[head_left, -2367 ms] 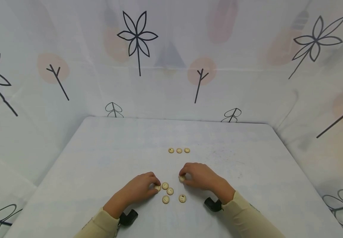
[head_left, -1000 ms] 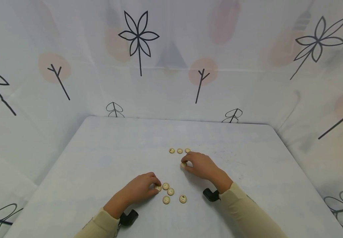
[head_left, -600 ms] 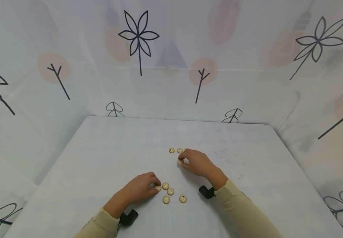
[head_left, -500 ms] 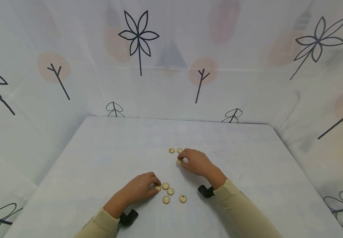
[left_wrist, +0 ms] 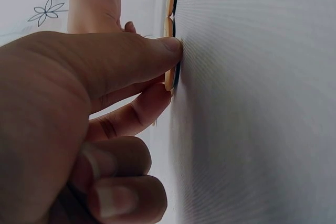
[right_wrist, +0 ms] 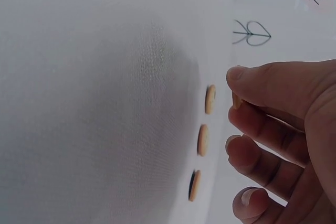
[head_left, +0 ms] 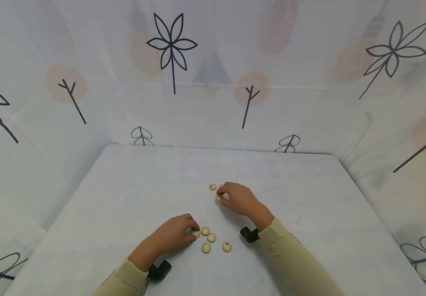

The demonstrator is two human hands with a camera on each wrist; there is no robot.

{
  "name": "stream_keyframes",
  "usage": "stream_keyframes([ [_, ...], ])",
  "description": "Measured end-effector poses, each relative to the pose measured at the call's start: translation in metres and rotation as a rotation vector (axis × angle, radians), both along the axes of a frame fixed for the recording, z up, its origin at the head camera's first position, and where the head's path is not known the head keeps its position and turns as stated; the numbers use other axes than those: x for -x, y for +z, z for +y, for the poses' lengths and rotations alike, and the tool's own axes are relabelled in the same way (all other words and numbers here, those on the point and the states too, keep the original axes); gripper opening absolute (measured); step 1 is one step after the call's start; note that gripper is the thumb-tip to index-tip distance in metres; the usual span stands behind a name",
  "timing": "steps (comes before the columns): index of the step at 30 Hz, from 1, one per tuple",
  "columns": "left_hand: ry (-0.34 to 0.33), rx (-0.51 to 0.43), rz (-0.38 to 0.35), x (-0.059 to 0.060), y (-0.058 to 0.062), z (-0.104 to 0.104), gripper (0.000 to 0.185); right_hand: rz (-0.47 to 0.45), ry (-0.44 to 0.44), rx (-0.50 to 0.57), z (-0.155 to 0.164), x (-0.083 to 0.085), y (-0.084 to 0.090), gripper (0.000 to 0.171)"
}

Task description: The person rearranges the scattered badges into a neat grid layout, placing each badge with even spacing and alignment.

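Small round tan buttons lie on a white table (head_left: 124,197). My left hand (head_left: 193,231) rests near the front and pinches one button (head_left: 196,233) at its edge; the left wrist view shows thumb and forefinger on that button (left_wrist: 170,74). Several loose buttons (head_left: 211,237) lie just right of it. My right hand (head_left: 221,194) holds another button (head_left: 219,197) between thumb and fingers, close to a far row, of which one button (head_left: 213,187) shows and the rest are hidden by the hand. The right wrist view shows three buttons in a row (right_wrist: 202,140) beside the pinched button (right_wrist: 236,100).
White cloth with flower and tree drawings (head_left: 171,45) hangs behind and on both sides of the table. Black wrist camera mounts (head_left: 159,271) sit under each forearm. The table's far edge (head_left: 220,149) is well beyond the buttons.
My right hand has carried its button from the near cluster forward and a little left, up to the far row, and now covers part of it. The left hand has stayed put.
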State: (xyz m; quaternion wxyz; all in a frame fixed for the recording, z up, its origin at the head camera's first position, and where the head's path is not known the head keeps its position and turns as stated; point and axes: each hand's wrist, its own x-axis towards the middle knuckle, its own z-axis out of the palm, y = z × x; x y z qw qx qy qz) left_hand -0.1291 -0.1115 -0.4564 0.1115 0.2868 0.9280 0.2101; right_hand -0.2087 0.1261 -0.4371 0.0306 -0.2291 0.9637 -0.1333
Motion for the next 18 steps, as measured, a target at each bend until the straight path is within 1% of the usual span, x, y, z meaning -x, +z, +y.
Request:
stream_keyframes([
  [8,-0.004,0.002,-0.004,0.001,-0.001,-0.001,0.019,-0.008,-0.030,0.011,-0.005,0.007,-0.003,0.023],
  [18,-0.006,-0.007,-0.005,0.001,-0.001,-0.001,0.019,-0.043,-0.052,0.026,-0.011,0.012,-0.004,0.024],
])
